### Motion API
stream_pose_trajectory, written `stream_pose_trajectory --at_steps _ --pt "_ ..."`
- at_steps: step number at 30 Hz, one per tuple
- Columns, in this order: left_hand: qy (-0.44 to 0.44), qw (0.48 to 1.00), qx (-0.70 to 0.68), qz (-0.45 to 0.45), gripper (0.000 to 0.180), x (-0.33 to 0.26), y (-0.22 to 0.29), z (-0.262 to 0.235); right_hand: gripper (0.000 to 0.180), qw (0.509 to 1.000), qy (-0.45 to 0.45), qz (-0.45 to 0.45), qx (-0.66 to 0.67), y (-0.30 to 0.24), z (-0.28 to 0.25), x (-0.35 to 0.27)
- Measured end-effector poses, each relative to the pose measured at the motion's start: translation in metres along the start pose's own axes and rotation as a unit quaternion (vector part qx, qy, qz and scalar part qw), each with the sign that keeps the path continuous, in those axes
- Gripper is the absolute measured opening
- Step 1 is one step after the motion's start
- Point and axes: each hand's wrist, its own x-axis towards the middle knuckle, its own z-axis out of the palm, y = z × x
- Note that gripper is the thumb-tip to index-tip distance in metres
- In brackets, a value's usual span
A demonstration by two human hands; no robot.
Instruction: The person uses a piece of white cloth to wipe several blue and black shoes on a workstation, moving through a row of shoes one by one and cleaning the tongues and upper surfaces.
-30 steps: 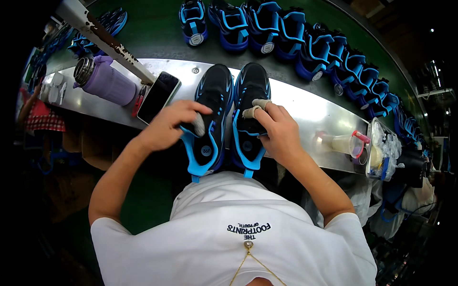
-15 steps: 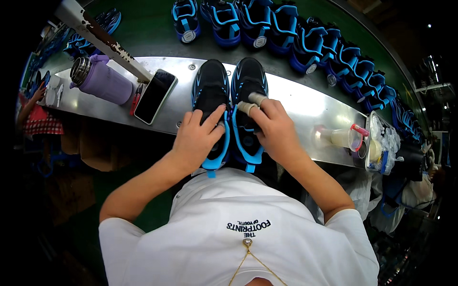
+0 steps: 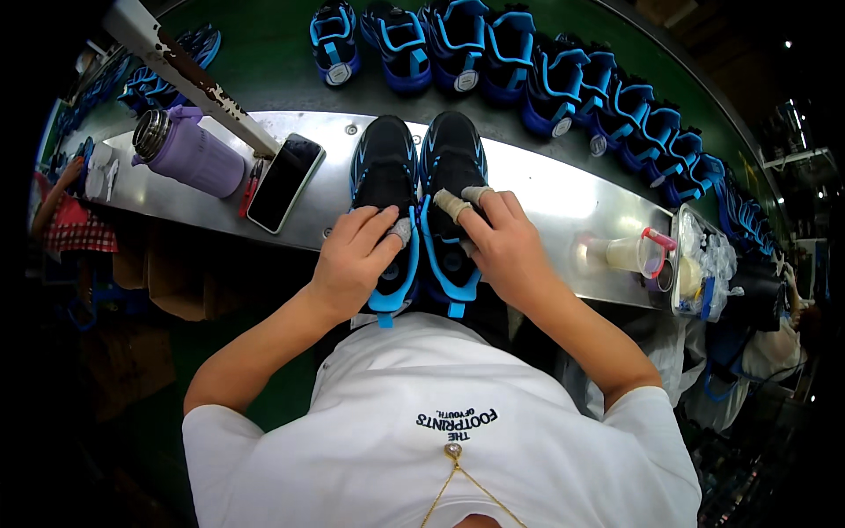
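Observation:
Two black sneakers with bright blue trim, the left sneaker and the right sneaker, lie side by side, toes pointing away, across the metal ledge's near edge. Their blue-edged heels and pull tabs face my body. My left hand is closed on the left sneaker around its tongue and collar, a grey wrap on one finger. On the right sneaker, my right hand pinches the tongue area, with beige wraps on its fingers. What exactly lies beneath the fingertips is hidden.
On the metal ledge are a phone, red-handled tool, purple bottle and plastic cup. A tray of bags stands right. Several matching sneakers line the green surface beyond. A chipped post rises left.
The fingers of my left hand have drawn back from the tongue toward the collar. My right hand stays on its sneaker. The far row of sneakers has shifted slightly left.

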Motion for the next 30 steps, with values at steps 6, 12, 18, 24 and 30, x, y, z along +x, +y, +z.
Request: stream_pose_trajectory --at_steps 6,12,18,24,30 --pt "-0.06 0.998 -0.017 -0.023 0.033 0.002 0.007 -0.007 0.061 0.999 0.043 -0.008 -0.029 -0.009 0.009 -0.016" --pt "-0.115 0.972 -0.124 -0.16 0.027 0.032 -0.005 -0.033 0.03 0.997 -0.055 0.014 0.052 0.013 -0.023 0.022" --pt "-0.013 0.966 -0.168 -0.198 0.027 0.019 0.006 -0.007 0.032 0.997 -0.064 0.029 0.042 0.018 -0.018 0.012" --pt "-0.086 0.955 -0.243 -0.148 0.03 0.026 -0.009 -0.014 0.044 0.976 -0.12 0.014 0.182 0.039 -0.028 0.016" --pt "-0.091 0.952 -0.229 -0.18 0.04 0.025 -0.008 -0.014 0.033 0.996 -0.03 0.055 0.067 0.023 -0.023 0.007"
